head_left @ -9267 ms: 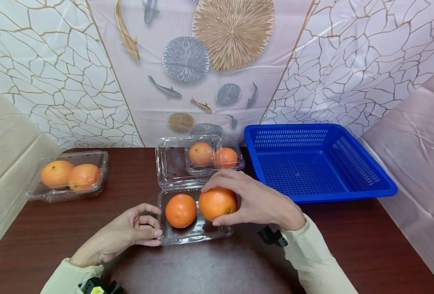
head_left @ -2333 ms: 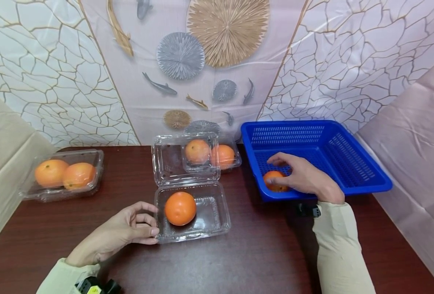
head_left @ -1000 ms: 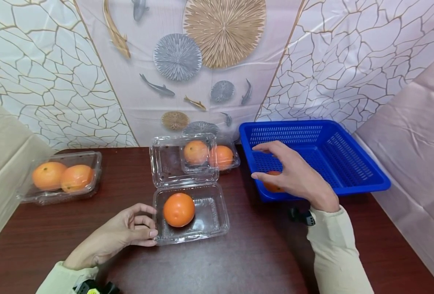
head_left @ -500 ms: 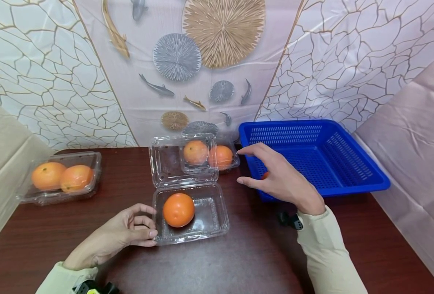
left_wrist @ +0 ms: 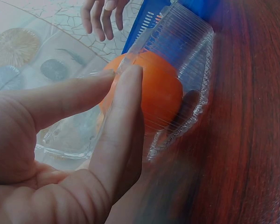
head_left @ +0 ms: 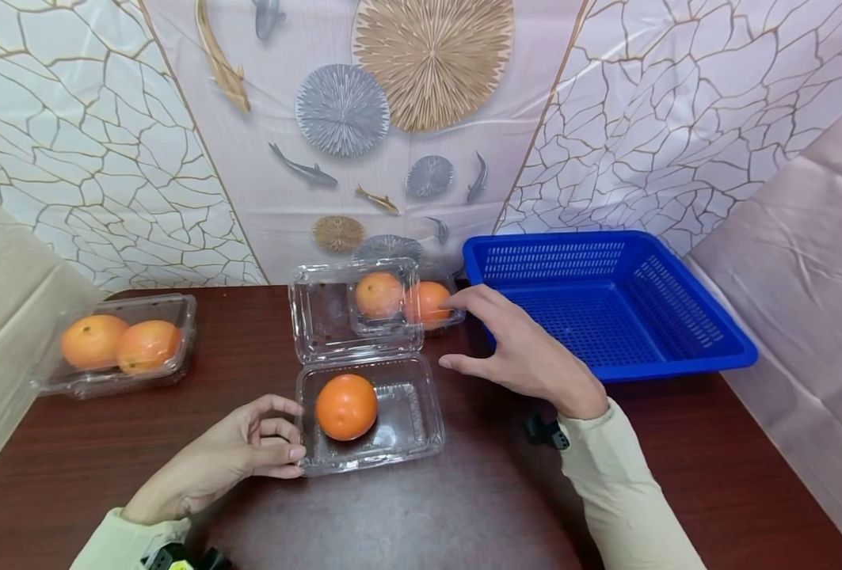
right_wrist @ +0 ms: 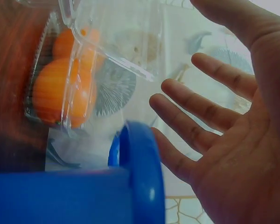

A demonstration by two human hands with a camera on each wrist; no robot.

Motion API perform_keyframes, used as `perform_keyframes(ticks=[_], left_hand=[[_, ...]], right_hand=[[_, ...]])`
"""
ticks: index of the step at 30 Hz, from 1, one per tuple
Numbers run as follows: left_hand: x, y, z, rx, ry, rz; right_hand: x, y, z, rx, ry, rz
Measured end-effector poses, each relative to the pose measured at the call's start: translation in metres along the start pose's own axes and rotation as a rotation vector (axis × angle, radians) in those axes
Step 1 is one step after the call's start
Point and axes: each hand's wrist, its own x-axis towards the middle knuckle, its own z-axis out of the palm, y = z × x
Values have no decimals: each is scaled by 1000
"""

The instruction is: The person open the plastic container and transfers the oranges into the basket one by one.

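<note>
An orange (head_left: 346, 407) sits in the left side of a clear plastic clamshell box (head_left: 413, 435), whose lid (head_left: 321, 317) lies folded back. My left hand (head_left: 231, 455) pinches the box's left rim between thumb and fingers, as the left wrist view shows up close. With fingers spread and nothing between them, my right hand (head_left: 527, 352) hovers between the box and the blue basket (head_left: 706, 368). It covers the basket's near left corner, hiding the orange there. In the right wrist view, the basket rim (right_wrist: 147, 182) stands close by the fingers.
Behind the raised lid stands a closed clear box with two oranges (head_left: 431, 305). Another closed box (head_left: 185, 340) with two oranges is at the far left of the brown table (head_left: 392, 514). A patterned cloth (head_left: 421, 182) hangs along the back.
My right hand carried one orange from the open box into the basket's near left corner and released it. It has since moved left out of the basket. My left hand keeps its hold.
</note>
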Motion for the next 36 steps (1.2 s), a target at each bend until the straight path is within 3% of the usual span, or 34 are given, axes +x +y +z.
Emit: perform_keyframes(ticks=[11, 21, 30, 36], left_hand=[[1, -1, -1, -5, -4, 2], [1, 0, -1, 7, -2, -4], [0, -1, -1, 1, -2, -5], [0, -1, -1, 4, -7, 2]], right_hand=[[5, -8, 19, 48, -22, -37], [8, -16, 34, 44, -62, -1], [11, -22, 48, 0, -51, -123], [12, -26, 55, 11, -60, -145]])
